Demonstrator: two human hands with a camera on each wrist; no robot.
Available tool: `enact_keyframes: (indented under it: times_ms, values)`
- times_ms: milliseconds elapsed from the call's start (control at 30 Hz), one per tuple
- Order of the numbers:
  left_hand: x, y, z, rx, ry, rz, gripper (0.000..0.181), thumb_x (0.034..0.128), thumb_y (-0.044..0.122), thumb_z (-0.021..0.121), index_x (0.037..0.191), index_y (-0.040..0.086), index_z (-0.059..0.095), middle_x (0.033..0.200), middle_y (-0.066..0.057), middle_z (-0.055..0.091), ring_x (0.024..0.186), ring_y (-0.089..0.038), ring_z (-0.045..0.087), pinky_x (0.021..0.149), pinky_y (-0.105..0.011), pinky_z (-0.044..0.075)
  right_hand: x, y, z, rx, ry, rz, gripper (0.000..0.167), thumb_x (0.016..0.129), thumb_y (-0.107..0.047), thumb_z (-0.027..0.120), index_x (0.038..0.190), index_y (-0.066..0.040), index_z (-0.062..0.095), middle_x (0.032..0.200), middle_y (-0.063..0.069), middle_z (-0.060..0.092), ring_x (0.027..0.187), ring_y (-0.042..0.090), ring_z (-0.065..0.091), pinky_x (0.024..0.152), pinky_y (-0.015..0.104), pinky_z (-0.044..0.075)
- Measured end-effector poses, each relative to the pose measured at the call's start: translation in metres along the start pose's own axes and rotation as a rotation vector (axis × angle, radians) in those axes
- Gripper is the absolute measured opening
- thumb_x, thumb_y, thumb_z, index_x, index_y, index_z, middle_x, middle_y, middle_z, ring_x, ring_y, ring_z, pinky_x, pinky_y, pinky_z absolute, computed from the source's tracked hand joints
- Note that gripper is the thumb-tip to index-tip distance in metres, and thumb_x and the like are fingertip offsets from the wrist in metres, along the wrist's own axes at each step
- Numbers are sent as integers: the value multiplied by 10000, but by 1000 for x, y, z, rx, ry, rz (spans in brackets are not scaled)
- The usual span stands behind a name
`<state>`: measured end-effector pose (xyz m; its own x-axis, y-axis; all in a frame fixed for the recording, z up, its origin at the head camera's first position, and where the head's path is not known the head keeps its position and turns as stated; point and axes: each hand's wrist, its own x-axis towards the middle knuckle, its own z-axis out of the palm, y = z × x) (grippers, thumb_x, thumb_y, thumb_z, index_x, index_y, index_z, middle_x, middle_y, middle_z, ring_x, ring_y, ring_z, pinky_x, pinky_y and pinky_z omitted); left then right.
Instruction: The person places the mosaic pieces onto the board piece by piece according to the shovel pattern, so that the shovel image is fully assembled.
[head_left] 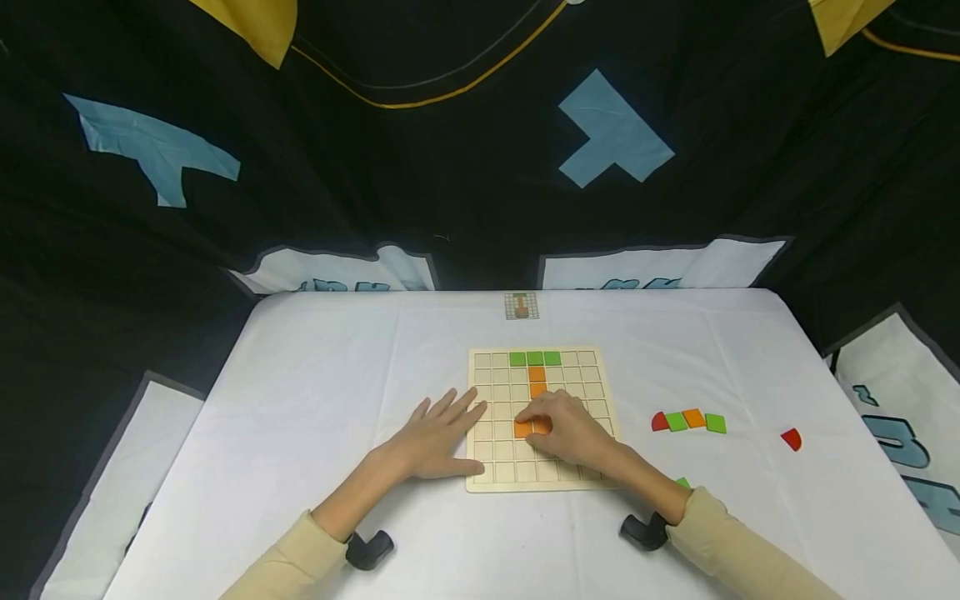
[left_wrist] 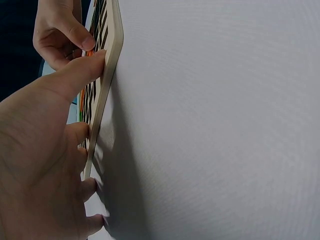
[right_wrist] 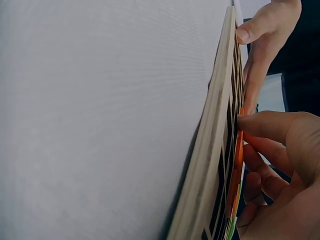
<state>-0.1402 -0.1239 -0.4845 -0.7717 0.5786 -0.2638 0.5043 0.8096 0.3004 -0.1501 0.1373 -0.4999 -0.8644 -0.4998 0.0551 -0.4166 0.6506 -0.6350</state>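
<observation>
A pale wooden grid board (head_left: 504, 472) lies on the white table. Three green square tiles (head_left: 535, 358) form a row near its far edge, with a column of orange tiles (head_left: 537, 374) running toward me from the middle one. My left hand (head_left: 435, 442) is spread, its thumb and some fingertips touching the board's left edge. Over the middle of the board, my right hand (head_left: 573, 429) has curled fingers and thumb pinching an orange square tile (head_left: 542, 426). Another orange tile (head_left: 522, 429) sits just left of it. The right hand covers part of the grid.
Right of the board lie a red quarter-round tile (head_left: 660, 422), green tiles (head_left: 716, 423) and an orange tile (head_left: 693, 417). Another red piece (head_left: 791, 438) is farther right. A green tile (head_left: 683, 482) shows beside the right forearm. Behind the board lies a small pattern card (head_left: 521, 306).
</observation>
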Motion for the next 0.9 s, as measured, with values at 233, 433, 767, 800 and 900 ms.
enact_keyframes:
  times_ms: [233,433,767,800,900]
  values:
    - [0,-1,1,5,-5,0,921,900,647,585,1602,159,241,1665,-65,98,1506,-348,83,1152,-625,105,0,1,-2,-9,2,-6,252,815,-124,799,1061,-170,774,1089,-52,703,1026,199,541,916,454,405]
    - [0,-1,0,-5,-4,10,920,902,641,587,1601,152,244,1665,-76,99,1505,-356,86,1149,-631,106,-6,8,-17,23,70,10,281,820,-126,800,1098,-147,762,1090,-39,668,961,191,532,840,401,433]
    - [-1,-1,0,-3,6,18,922,904,641,586,1600,143,245,1663,-82,107,1501,-371,94,1143,-644,110,-35,40,-63,32,238,105,287,853,-51,773,1137,-43,732,1187,99,667,1159,354,547,970,545,436]
    - [-1,-1,-1,-3,5,18,923,904,641,586,1601,143,243,1663,-82,106,1501,-370,93,1143,-643,110,-39,45,-67,28,253,115,288,855,-47,770,1140,-41,730,1197,105,663,1172,357,543,976,550,429]
    - [-1,-1,-1,-5,3,18,923,905,638,588,1601,142,239,1664,-80,102,1502,-369,89,1144,-642,107,-52,56,-78,22,288,148,295,860,-29,752,1153,-31,721,1217,131,652,1195,372,535,974,561,421]
